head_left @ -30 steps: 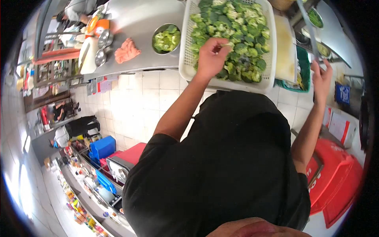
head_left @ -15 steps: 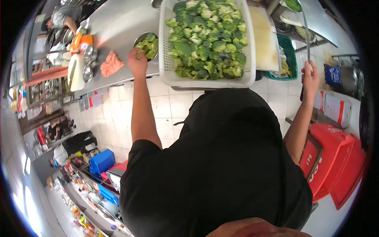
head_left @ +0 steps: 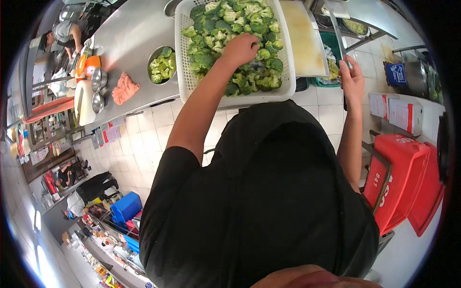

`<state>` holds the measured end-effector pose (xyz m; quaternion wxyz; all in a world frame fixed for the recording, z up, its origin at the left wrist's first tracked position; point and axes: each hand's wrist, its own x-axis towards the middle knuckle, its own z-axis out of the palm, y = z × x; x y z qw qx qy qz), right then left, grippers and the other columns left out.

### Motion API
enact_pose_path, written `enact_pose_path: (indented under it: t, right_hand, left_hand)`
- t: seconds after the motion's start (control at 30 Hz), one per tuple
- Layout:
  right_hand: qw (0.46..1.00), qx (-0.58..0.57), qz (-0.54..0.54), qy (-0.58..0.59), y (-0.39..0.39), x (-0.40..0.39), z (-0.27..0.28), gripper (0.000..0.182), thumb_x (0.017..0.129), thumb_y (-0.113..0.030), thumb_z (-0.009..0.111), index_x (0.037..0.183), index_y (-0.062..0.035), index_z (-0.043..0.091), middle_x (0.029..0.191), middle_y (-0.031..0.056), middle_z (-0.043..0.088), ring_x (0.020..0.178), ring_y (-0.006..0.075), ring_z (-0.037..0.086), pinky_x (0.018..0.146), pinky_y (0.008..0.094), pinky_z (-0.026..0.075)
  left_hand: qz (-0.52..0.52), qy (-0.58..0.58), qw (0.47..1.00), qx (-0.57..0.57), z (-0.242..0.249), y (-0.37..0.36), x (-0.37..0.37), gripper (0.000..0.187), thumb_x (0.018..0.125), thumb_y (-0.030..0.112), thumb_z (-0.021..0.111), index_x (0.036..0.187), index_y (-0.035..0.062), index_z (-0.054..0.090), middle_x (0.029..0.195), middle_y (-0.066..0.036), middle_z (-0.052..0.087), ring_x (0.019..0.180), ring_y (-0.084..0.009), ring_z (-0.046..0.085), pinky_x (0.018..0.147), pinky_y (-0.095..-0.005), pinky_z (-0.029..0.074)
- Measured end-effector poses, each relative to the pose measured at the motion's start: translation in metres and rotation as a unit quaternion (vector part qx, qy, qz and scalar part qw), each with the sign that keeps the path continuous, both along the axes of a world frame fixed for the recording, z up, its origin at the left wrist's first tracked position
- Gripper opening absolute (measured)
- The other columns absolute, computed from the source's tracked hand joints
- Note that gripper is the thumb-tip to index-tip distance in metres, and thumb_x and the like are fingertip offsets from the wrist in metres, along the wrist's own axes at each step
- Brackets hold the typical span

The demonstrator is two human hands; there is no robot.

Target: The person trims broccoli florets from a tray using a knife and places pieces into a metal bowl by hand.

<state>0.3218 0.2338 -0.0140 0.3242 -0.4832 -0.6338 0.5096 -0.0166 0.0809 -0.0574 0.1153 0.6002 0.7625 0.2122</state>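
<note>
1. At the far left of the steel tabletop, a pink cloth lies crumpled, well apart from the person's hands.
2. Next to the right stands a round metal bowl with pieces of broccoli in it. Half a second ago the left hand was at this bowl; now nothing reaches into it.
3. Just beside the bowl is the white perforated basket, holding most of the broccoli florets in a broad heap.
4. The left hand has moved over to this heap, its fingers curled down among the florets. Whether they grip one I cannot tell. The shift suggests that the handling is back at the basket, with the bowl left alone for the moment.
5. Right of the basket lies a pale, yellow-stained board.
6. Farthest right, the right hand is closed around a long knife, blade pointing away from the body and clear of the broccoli; it has kept that grip throughout.
</note>
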Motion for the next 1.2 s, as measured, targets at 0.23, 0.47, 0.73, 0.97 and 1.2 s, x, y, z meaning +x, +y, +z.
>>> enact_pose_path:
  t: [0.23, 0.47, 0.73, 0.97, 1.2]
  right_hand:
    - [0.998, -0.064, 0.011, 0.011, -0.027, 0.014, -0.011, 0.044, 0.094, -0.025, 0.071, 0.128, -0.0007, 0.06, 0.079, -0.0006, 0.061, 0.07, 0.0056, 0.052, 0.062, 0.0221, 0.041]
    - [0.998, -0.066, 0.01, 0.002, -0.035, 0.025, -0.029, 0.045, 0.094, -0.027, 0.071, 0.129, -0.0006, 0.06, 0.078, 0.0002, 0.061, 0.069, 0.0078, 0.053, 0.061, 0.0234, 0.042]
    - [0.997, -0.062, 0.024, 0.026, -0.034, 0.017, -0.019, 0.046, 0.095, -0.028, 0.07, 0.131, -0.0013, 0.058, 0.077, 0.0019, 0.062, 0.062, 0.0061, 0.051, 0.053, 0.0226, 0.038]
    - [0.976, -0.147, 0.102, 0.127, -0.05, -0.006, 0.032, 0.042, 0.103, -0.032, 0.054, 0.133, -0.0023, 0.056, 0.069, -0.0009, 0.052, 0.049, 0.0054, 0.041, 0.045, 0.0205, 0.032]
    - [0.897, -0.307, 0.281, 0.153, -0.073, -0.07, 0.062, 0.048, 0.105, -0.039, 0.048, 0.133, -0.002, 0.057, 0.069, 0.0002, 0.052, 0.046, 0.006, 0.039, 0.044, 0.0213, 0.03]
  left_hand:
    - [0.04, 0.086, 0.978, -0.187, -0.01, 0.029, 0.014, 0.02, 0.083, 0.015, 0.063, 0.1, 0.0065, 0.069, 0.1, -0.015, 0.069, 0.094, -0.0327, 0.067, 0.079, -0.0475, 0.057]
    - [0.065, 0.076, 0.969, -0.226, -0.005, 0.039, 0.014, 0.043, 0.078, 0.015, 0.068, 0.119, 0.003, 0.063, 0.1, -0.018, 0.071, 0.086, -0.0328, 0.07, 0.072, -0.0471, 0.058]
    - [0.112, -0.05, 0.98, -0.159, 0.006, 0.027, 0.006, 0.047, 0.079, 0.017, 0.069, 0.125, 0.0082, 0.062, 0.106, -0.017, 0.069, 0.093, -0.0287, 0.069, 0.075, -0.0428, 0.056]
    - [0.199, -0.588, 0.784, 0.03, 0.041, -0.028, 0.019, 0.045, 0.086, 0.007, 0.065, 0.131, 0.0089, 0.061, 0.093, -0.004, 0.062, 0.076, -0.0154, 0.062, 0.064, -0.0292, 0.052]
    - [0.136, -0.791, 0.592, 0.081, 0.055, -0.041, 0.066, 0.041, 0.093, 0.006, 0.055, 0.133, 0.0032, 0.049, 0.098, -0.011, 0.064, 0.083, -0.0232, 0.065, 0.074, -0.035, 0.056]
